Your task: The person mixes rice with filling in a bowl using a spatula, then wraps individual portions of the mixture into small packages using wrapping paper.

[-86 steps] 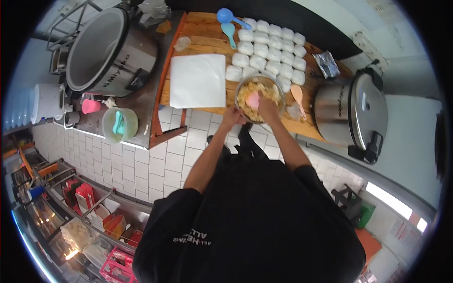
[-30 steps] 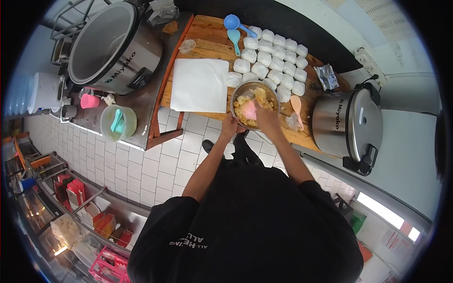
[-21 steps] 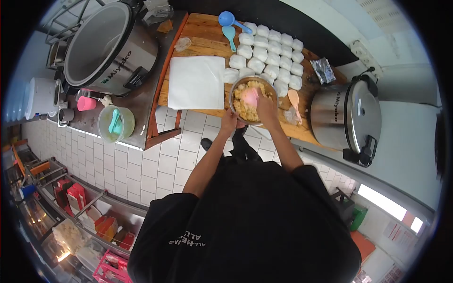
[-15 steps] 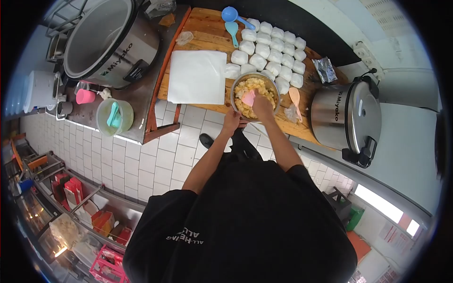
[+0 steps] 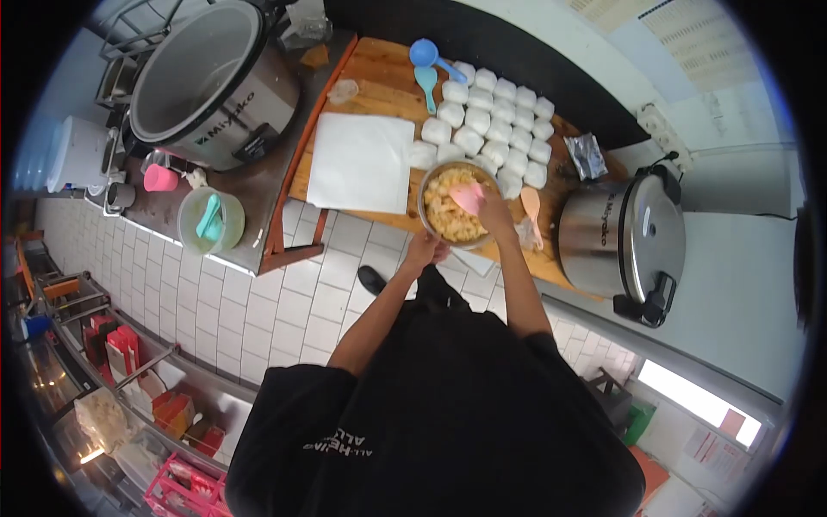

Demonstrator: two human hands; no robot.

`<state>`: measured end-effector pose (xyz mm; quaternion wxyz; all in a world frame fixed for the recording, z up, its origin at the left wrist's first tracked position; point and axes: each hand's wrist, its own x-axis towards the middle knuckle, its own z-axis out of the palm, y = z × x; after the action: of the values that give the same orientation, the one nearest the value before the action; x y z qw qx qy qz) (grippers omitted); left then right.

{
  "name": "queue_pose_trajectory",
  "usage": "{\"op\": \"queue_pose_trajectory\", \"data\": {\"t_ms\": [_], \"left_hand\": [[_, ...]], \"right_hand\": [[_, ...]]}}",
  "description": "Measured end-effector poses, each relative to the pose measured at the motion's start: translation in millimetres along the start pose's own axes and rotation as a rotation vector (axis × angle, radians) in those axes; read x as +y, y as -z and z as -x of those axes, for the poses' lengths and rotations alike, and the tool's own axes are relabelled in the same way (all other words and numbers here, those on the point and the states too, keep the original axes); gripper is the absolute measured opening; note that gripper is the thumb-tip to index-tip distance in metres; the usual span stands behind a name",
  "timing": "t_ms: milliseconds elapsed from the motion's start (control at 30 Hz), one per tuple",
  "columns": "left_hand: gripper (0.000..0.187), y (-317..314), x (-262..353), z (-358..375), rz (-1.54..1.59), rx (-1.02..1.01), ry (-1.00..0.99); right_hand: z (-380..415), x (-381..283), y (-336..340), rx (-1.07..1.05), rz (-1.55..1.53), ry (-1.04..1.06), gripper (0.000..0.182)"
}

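Two hands at work: right hand (image 5: 495,216) clenched round pink scoop (image 5: 467,198) against yellowish food (image 5: 448,217), left hand (image 5: 421,250) gripping metal bowl (image 5: 421,203) by its near rim.

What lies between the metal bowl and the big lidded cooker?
A peach-coloured spoon and some crumpled clear plastic lie on the wooden table between the metal bowl and lidded cooker, as the head view shows.
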<state>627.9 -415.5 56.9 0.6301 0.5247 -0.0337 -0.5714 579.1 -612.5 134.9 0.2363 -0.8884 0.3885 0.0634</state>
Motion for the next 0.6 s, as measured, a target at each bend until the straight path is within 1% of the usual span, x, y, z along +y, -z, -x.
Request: {"op": "queue_pose_trajectory", "data": {"t_ms": [33, 67, 100, 133, 167, 200, 233, 267, 333, 367, 400, 433, 467, 500, 533, 600], "left_hand": [[0.025, 6.9, -1.4, -2.9, -0.026, 0.092, 0.097], [0.025, 13.2, 5.4, -8.2, -0.025, 0.097, 0.094], [0.024, 21.2, 16.8, -17.9, -0.083, 0.162, 0.005], [0.023, 27.2, 23.5, -22.3, -0.141, 0.224, -0.081], [0.023, 28.9, 27.0, -23.5, -0.142, 0.22, -0.083], [0.022, 26.5, 32.5, -26.6, -0.158, 0.186, -0.092], [0.022, 23.9, 36.0, -29.3, -0.173, 0.153, -0.101], [0.024, 24.0, 37.3, -29.4, -0.199, 0.12, -0.104], [0.022, 23.1, 25.9, -32.5, -0.219, 0.14, -0.073], [0.02, 26.3, 7.0, -31.6, -0.187, 0.152, -0.061], [0.017, 29.8, 7.4, -40.0, -0.162, 0.16, -0.081], [0.017, 28.2, 17.6, -47.1, -0.157, 0.164, -0.1], [0.016, 22.2, 15.7, -39.5, -0.125, 0.196, -0.103], [0.014, 18.4, 10.6, -32.2, -0.093, 0.232, -0.101], [0.014, 25.2, -5.8, -46.6, -0.083, 0.245, -0.099], [0.015, 47.9, -57.5, -79.9, -0.342, 0.282, -0.252]], "right_hand": [[12.1, 9.9, 5.8, 0.092, -0.087, 0.026, 0.036], [16.7, 18.7, 9.9, 0.18, -0.178, 0.05, 0.036], [6.1, 29.1, 10.8, 0.137, -0.189, -0.003, 0.035], [-15.4, 39.3, -9.0, 0.137, -0.194, -0.004, 0.035], [-48.7, 62.2, -43.9, 0.049, -0.237, -0.062, 0.034], [-70.7, 77.1, -56.1, -0.035, -0.274, -0.117, 0.033], [-68.7, 59.2, -60.9, 0.293, -0.216, 0.275, 0.031], [-70.1, 43.4, -55.8, 0.3, -0.218, 0.272, 0.031], [-67.8, 12.2, -25.6, -0.087, 0.004, 0.347, 0.028], [-70.2, -2.1, -0.8, -0.365, 0.157, 0.322, 0.026], [-64.2, -8.5, 8.6, -0.361, 0.155, 0.326, 0.026], [-60.2, -14.1, 17.9, -0.241, 0.112, 0.366, 0.027], [-39.7, -17.0, 25.2, -0.149, 0.069, 0.397, 0.029], [-6.5, -52.3, 56.4, -0.202, 0.24, 0.311, 0.029], [8.8, -53.2, 48.9, -0.213, 0.244, 0.322, 0.029], [34.5, -48.5, 25.8, -0.154, 0.263, 0.127, 0.039]]}}
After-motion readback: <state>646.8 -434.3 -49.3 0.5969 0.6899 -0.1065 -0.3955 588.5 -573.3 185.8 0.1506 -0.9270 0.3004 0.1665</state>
